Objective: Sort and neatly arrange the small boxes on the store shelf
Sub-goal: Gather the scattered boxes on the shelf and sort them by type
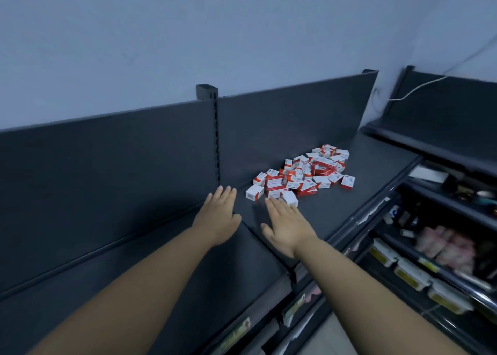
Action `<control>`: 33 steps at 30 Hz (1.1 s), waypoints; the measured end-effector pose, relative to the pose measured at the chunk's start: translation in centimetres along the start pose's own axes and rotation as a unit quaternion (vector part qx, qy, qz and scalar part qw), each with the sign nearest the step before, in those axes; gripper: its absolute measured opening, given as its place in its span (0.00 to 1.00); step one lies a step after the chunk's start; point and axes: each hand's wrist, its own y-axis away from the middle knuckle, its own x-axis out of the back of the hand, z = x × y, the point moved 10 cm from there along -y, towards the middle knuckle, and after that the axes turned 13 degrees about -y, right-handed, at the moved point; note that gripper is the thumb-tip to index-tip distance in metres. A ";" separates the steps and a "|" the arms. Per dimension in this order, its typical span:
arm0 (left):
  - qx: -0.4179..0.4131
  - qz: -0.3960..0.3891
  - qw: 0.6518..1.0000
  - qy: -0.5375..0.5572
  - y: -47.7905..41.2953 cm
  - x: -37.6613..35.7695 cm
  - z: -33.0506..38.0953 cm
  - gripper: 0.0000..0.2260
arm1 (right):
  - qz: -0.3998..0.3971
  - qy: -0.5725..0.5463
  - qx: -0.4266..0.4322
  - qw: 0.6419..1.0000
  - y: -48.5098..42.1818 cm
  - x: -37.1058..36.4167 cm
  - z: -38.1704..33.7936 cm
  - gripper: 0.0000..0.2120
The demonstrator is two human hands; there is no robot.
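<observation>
From where I sit, the small boxes (301, 174) lie in a loose red-and-white heap on the top shelf (349, 209), toward its far right and close against the dark back panel (134, 153). They are tipped every which way, some flat, some on edge, a few stacked by accident. One box (347, 182) sits a little apart on the right. None are in rows yet, so I judge the sorting has barely begun. My left hand (217, 214) and right hand (285, 225) are both stretched out palm down over the shelf, just on the near side of the heap. Neither grip has hold of anything: the fingers are straight and close together. The right fingertips (271, 203) come right up to the nearest box (290, 198) (I cannot tell whether they touch it). The left hand is nearer the back panel, short of the heap's left edge. I read the flat hands as a way to corral the boxes before picking any out, since a sweep should gather them faster than pinching one at a time. The bare stretch of shelf on the left looks like the natural place to build tidy rows. The lower shelves (430, 260) on the right hold other goods, too blurred to name.
</observation>
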 end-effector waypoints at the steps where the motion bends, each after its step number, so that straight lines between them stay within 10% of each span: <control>1: -0.007 -0.004 1.000 0.001 -0.6 -0.3 0.5 0.30 | -0.003 -0.001 -0.006 1.000 0.0 -0.4 0.6 0.33; 14: -0.054 -0.028 0.998 -0.002 -7.9 -3.5 8.7 0.32 | 0.012 -0.022 -0.038 0.999 -2.3 2.4 11.1 0.32; 33: 0.089 0.012 0.996 0.011 -15.9 -7.1 19.9 0.33 | -0.061 0.004 0.042 0.997 -8.3 5.0 25.8 0.33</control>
